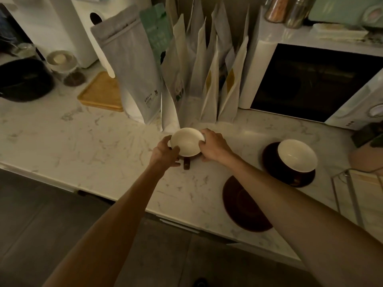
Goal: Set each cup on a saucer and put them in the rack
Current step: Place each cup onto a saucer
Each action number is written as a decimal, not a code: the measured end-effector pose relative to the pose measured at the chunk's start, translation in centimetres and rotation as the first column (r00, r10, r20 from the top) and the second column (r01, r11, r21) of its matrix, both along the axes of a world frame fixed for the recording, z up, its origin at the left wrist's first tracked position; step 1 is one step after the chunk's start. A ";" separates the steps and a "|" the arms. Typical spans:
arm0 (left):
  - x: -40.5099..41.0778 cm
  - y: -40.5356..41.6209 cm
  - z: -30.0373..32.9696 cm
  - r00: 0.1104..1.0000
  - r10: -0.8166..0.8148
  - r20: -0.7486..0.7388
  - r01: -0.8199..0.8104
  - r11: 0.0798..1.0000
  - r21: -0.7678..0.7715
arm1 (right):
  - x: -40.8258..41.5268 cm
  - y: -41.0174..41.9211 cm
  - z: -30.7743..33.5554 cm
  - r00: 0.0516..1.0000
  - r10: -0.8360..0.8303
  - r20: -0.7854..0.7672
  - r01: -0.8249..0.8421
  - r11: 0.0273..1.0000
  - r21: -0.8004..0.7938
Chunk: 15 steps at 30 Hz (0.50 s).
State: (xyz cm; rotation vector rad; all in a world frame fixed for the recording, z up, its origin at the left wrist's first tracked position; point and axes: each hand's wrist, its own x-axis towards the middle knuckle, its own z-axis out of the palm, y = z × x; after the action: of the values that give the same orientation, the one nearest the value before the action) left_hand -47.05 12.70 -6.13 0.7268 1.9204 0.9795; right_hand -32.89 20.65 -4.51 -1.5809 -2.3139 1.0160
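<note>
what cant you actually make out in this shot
- Held cup, head view: the left hand and right hand cover its sides; whether its base touches the counter cannot be told.
- Empty saucer: the right forearm hides its right part.
- Rack: cut off by the right edge.
- Print on the grey bag: too small to read.

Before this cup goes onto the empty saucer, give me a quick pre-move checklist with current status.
1. Both hands on the cup: left hand and right hand grip its rim, ok.
2. Cup empty: ok.
3. Empty saucer bare: ok.
4. Path over the counter to that saucer free: ok.
5. Cup lifted off the counter: cannot tell.
6. Rack has space: cannot tell, mostly out of frame.
</note>
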 end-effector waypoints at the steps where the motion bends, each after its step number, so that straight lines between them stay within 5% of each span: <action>1: 0.0 0.0 -0.1 0.999 0.016 0.028 -0.017 1.000 0.010 | -0.1 -0.1 0.1 1.000 -0.017 -0.013 0.017 1.000 -0.010; 15: 3.2 -1.4 2.3 0.996 -0.036 -0.084 0.043 0.996 0.084 | 3.4 -2.2 2.4 0.978 -0.132 -0.162 0.135 0.991 0.007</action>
State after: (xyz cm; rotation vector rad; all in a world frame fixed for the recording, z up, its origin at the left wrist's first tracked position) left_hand -43.85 11.27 -3.88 0.8642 1.9365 1.0268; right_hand -29.52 18.42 -2.16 -1.5613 -2.0758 1.0461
